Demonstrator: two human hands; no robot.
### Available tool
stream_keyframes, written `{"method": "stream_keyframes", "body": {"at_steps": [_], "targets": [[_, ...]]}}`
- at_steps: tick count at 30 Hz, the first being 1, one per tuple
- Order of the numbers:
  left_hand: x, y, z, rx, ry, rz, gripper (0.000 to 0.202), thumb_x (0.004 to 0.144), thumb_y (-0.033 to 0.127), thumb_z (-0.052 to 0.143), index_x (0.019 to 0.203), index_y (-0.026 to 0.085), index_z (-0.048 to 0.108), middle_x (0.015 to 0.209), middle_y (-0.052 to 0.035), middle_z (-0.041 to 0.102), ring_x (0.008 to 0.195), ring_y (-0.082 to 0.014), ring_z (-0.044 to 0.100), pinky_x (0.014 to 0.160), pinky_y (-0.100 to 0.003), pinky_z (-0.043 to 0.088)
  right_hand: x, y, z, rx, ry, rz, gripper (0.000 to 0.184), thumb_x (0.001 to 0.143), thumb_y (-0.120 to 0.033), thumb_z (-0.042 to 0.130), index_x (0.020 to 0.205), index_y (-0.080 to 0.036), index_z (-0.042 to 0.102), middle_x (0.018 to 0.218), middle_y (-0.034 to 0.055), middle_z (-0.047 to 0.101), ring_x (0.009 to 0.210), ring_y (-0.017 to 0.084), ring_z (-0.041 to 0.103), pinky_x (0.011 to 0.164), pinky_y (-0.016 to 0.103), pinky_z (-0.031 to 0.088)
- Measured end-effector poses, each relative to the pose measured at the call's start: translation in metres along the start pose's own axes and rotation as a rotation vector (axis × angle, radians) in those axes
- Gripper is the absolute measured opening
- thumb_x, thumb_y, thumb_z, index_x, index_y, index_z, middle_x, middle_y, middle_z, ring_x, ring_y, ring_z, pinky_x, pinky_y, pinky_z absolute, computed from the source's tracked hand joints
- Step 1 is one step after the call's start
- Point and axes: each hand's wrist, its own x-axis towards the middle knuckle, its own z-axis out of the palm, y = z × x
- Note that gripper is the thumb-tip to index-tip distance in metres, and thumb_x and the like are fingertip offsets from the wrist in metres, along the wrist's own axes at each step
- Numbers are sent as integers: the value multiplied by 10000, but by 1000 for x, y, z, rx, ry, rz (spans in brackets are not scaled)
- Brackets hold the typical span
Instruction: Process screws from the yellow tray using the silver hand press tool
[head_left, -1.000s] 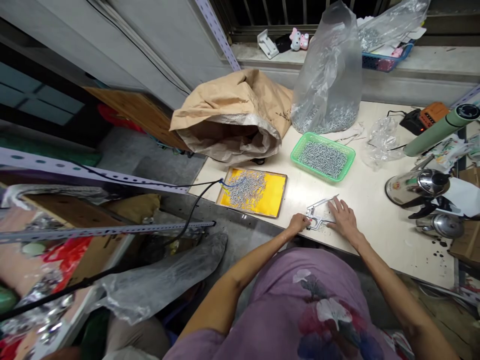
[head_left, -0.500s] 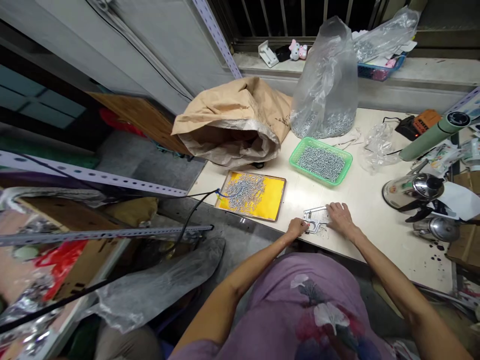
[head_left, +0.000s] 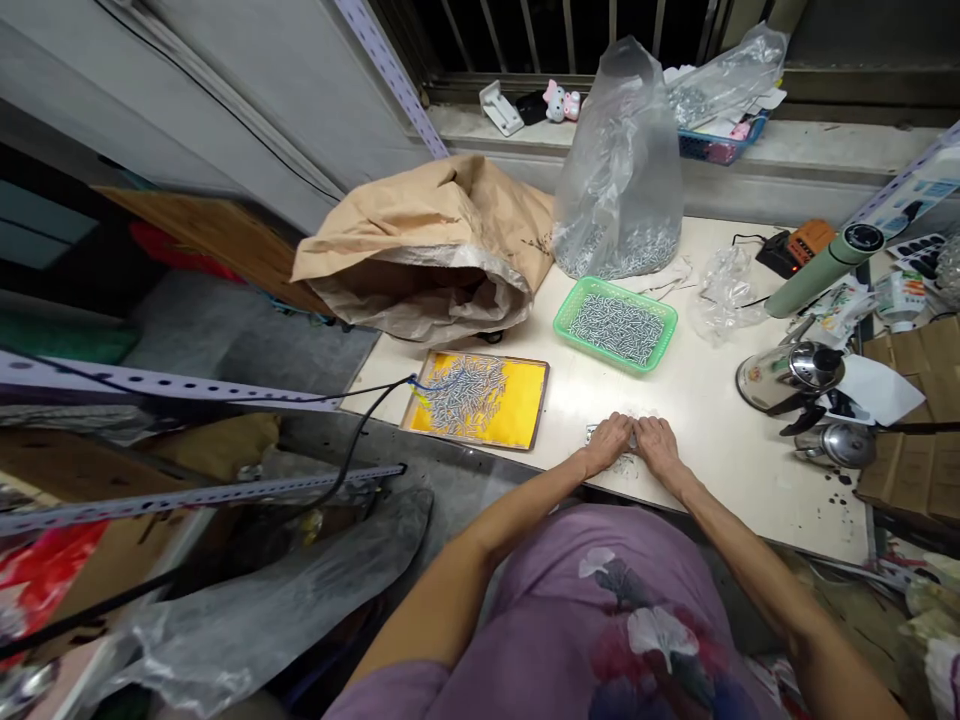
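Observation:
My left hand [head_left: 609, 441] and my right hand [head_left: 655, 443] rest side by side near the front edge of the pale table [head_left: 720, 400], fingers curled down over a small metal hand tool [head_left: 591, 433] of which only a corner shows. Both hands press on it. Just left of them lies a yellow tray [head_left: 517, 400] with a heap of small metal pins. Behind them stands a green basket [head_left: 570, 315] filled with the same pins.
A brown paper sack [head_left: 420, 240] lies open at the table's back left. A clear plastic bag [head_left: 619, 170] of pins stands behind the basket. Steel kettles [head_left: 787, 375], a green flask [head_left: 814, 270] and cardboard crowd the right side. A black cable [head_left: 360, 430] runs off the tray.
My right hand closed the tool's raised handle down, then both hands drew together on top of it. The view shifted, so everything sits further left.

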Motion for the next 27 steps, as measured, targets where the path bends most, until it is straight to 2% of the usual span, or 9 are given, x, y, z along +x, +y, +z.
{"method": "stream_keyframes", "body": {"at_steps": [4,8,14,16,18,20,22,24,27], "targets": [[-5,0,5,66,-18,44,214,885,76,435,1083,103,512,1048,-135,562,1030,-240,501,856,-355,430,-2,-3,7,29,1,22,203,875,-104,454,991,-142,616,871,93,608,857,213,498,756,324,342],[-5,-3,6,63,-70,49,194,895,69,398,1030,114,531,1034,-131,561,1016,-241,493,828,-350,424,-1,-1,9,47,-5,21,268,872,-43,397,924,-153,635,834,84,610,842,201,513,746,312,353],[7,-6,4,31,-128,25,196,917,94,379,960,131,566,1011,-124,583,1039,-242,494,814,-337,424,7,8,5,96,-58,-3,257,883,-85,412,847,-176,650,793,73,620,835,190,543,767,299,379],[11,-4,4,10,-96,7,187,914,99,397,971,135,571,1009,-119,590,1044,-240,502,834,-341,428,9,10,3,111,-54,16,224,894,-136,432,867,-176,651,828,79,633,856,196,553,780,301,393],[11,-2,4,-19,-21,-26,194,899,85,427,1024,137,567,1042,-116,589,1057,-234,509,870,-349,428,9,12,3,124,-18,41,187,889,-202,482,981,-169,642,926,98,647,914,213,557,801,312,409],[5,-4,3,-63,86,-58,239,877,91,487,1101,146,550,1126,-113,570,1093,-228,502,917,-358,419,5,15,4,139,46,48,319,857,-251,550,1164,-164,575,1089,125,627,1019,238,539,841,334,418],[-10,-10,2,-132,191,-125,276,860,142,553,1135,166,545,1171,-104,552,1109,-223,495,939,-360,417,-1,18,8,147,105,43,498,822,-268,600,1295,-168,477,1247,146,560,1142,262,486,897,363,410],[-30,-20,-1,-204,250,-282,216,868,221,570,1078,174,583,1105,-93,573,1064,-216,513,913,-352,434,-8,21,12,142,137,40,560,806,-270,617,1328,-173,440,1344,153,485,1233,279,418,944,389,388],[-55,-31,-5,-267,182,-593,213,885,341,545,872,154,647,946,-94,604,974,-213,544,837,-324,455,-16,20,15,128,123,42,449,815,-248,598,1248,-174,505,1353,149,464,1236,277,401,938,383,380]]}}
